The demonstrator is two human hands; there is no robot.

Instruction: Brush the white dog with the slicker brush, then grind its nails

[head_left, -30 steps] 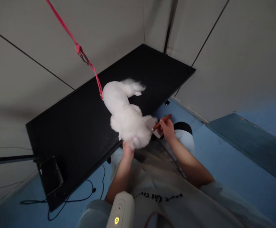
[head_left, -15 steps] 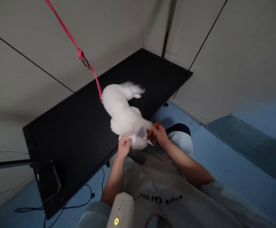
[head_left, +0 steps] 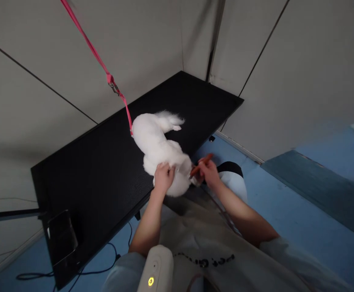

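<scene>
A white fluffy dog (head_left: 151, 132) is on a black table (head_left: 98, 174), its body curved toward me. My left hand (head_left: 164, 177) is closed on the fur at the dog's near, fluffier end, fingers curled into it. My right hand (head_left: 209, 172) grips a grooming brush by its orange-brown handle (head_left: 206, 159), just right of that fur. The brush's head is blurred and partly hidden, so I cannot tell whether it touches the coat. A pink leash (head_left: 94, 50) with a metal clip runs down to the dog's far side.
A dark phone-like object (head_left: 61, 237) lies at the table's left end. Black cables (head_left: 104, 269) trail on the blue floor (head_left: 250, 194). Pale walls (head_left: 152, 36) stand behind the table. A white device with a yellow light (head_left: 157, 269) hangs at my chest.
My left hand has shifted slightly up and right over the fur, with its fingers more curled. My right hand and the brush have moved a little right. The view has tilted slightly.
</scene>
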